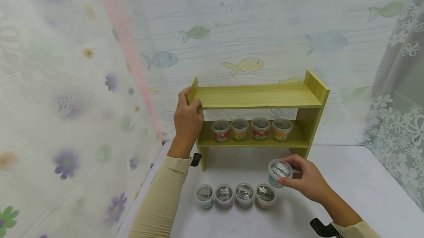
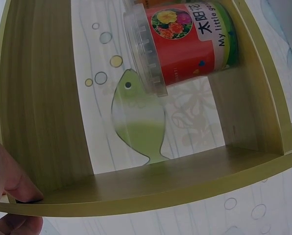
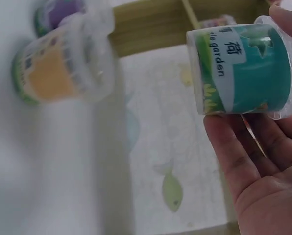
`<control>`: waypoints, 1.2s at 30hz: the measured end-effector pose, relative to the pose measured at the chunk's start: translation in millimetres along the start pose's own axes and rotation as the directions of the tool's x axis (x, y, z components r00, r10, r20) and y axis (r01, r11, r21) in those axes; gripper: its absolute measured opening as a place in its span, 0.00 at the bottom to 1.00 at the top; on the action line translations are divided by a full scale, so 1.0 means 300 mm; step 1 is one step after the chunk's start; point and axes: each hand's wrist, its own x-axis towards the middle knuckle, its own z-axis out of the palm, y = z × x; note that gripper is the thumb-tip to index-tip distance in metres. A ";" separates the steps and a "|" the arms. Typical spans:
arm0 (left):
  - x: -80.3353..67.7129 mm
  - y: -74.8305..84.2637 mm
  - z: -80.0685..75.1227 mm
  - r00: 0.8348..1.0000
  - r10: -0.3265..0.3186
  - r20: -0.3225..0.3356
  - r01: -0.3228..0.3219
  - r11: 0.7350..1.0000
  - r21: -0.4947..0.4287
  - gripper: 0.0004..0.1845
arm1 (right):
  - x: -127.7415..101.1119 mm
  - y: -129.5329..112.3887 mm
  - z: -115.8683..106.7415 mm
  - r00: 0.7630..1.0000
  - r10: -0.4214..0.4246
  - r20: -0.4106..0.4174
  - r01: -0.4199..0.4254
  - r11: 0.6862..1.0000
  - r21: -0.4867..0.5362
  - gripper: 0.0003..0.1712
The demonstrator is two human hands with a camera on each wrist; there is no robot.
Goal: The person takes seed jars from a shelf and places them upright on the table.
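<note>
Wood shelf [image 1: 255, 96] gripped by L hand [image 1: 187, 114]; R hand [image 1: 306, 181] fingers pinching teal cup [image 1: 279, 172]; 4 shelved, 4 left at table [image 1: 347, 194] front.

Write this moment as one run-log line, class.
left hand: grips shelf end | right hand: holds teal cup | table: four cups | lower shelf: four cups

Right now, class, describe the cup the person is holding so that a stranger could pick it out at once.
Start at the yellow-green wooden shelf on the white table. Before it stands a row of four cups. The teal-labelled cup is pinched in the right hand, the only one lifted off the table.
</note>
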 end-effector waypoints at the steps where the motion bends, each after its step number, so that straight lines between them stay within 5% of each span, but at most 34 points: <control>1: 0.000 0.000 0.000 1.000 0.000 0.001 0.000 1.000 -0.002 0.10 | -0.007 0.009 -0.001 1.000 0.010 -0.005 -0.010 1.000 0.005 0.30; 16: -0.003 -0.005 0.005 0.999 -0.017 0.028 0.017 1.000 -0.006 0.10 | -0.074 0.134 -0.016 0.983 0.158 -0.096 -0.167 0.981 -0.098 0.28; 26: -0.004 -0.002 0.005 1.000 0.001 0.009 -0.001 1.000 -0.015 0.11 | -0.085 0.196 0.005 0.920 0.383 -0.081 -0.389 0.918 -0.080 0.36; 31: -0.005 -0.001 0.003 1.000 0.008 0.002 -0.008 1.000 -0.014 0.12 | -0.088 0.223 0.013 0.918 0.391 -0.064 -0.395 0.916 -0.070 0.36; 36: -0.005 0.001 0.001 1.000 0.008 0.003 -0.008 1.000 -0.008 0.12 | -0.094 0.255 0.013 0.947 0.318 -0.031 -0.320 0.945 -0.070 0.34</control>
